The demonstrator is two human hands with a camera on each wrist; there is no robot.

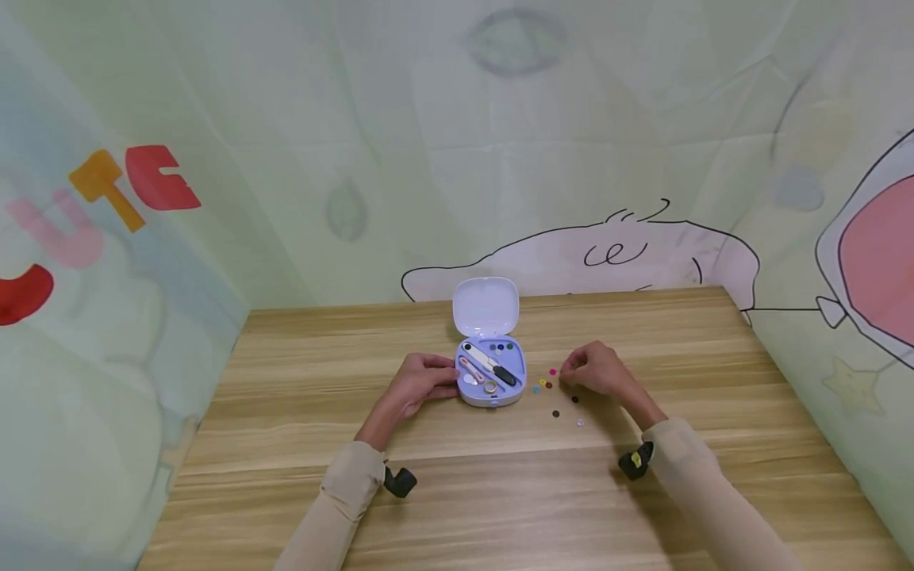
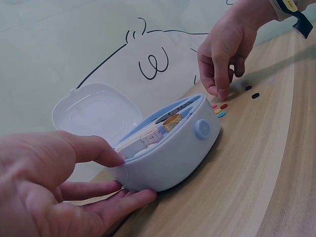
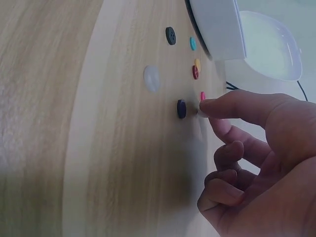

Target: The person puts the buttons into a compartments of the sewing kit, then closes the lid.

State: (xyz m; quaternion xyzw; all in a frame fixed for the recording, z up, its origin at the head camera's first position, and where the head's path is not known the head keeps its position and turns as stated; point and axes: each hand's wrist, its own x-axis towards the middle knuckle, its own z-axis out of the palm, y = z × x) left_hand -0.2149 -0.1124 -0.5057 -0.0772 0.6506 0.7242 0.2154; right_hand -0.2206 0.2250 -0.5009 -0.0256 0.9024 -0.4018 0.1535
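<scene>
A pale blue sewing box (image 1: 491, 400) stands on the table with its white lid (image 1: 485, 307) raised. Against its left side rest the fingers of my left hand (image 1: 420, 381); one fingertip is at the rim and others lie low on the wall. Inside are a white tool with a black handle (image 1: 505, 375), a folded pink-and-white tape measure (image 2: 151, 137), a gold thimble (image 2: 172, 121) and several buttons (image 1: 501, 346). Right of the box, my right hand (image 1: 596, 369) pinches a small pale button (image 3: 201, 113), mostly hidden by the thumb, close over the table.
Loose buttons lie between the box and my right hand: pink (image 1: 553, 372), yellow (image 1: 543, 382), red (image 1: 549, 385) and blue (image 1: 537, 389). Nearer are dark buttons (image 1: 556, 414) and a clear one (image 1: 580, 423). A printed cloth wall (image 1: 443, 159) borders the wooden table (image 1: 321, 341).
</scene>
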